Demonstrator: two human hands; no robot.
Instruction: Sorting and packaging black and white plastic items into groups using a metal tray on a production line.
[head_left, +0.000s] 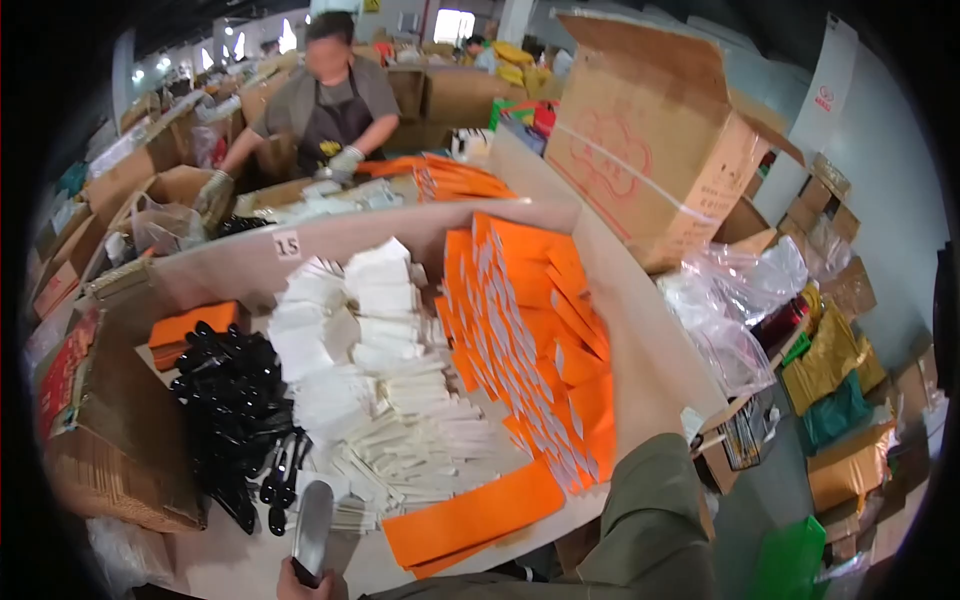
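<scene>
At the bottom edge, my right hand (312, 584) is closed on the lower end of a long, rounded silver object with a dark side (314, 522); its exact kind I cannot make out. The olive sleeve of my right arm (645, 525) bends across from the lower right. My left hand is not in view. Left of the silver object lies a heap of black plastic spoons (232, 400). Beyond it are stacked white paper packets (365, 340). Flat orange sleeves (530, 340) fill the right, and an orange strip stack (475, 515) lies near the table's front edge.
A low partition (390, 232) borders the table's far side; beyond it a gloved co-worker (335, 100) handles similar goods. An open cardboard box (120, 430) stands left, a large carton (640, 140) far right. Clear plastic bags (715, 310) and a green bin (790, 560) sit right.
</scene>
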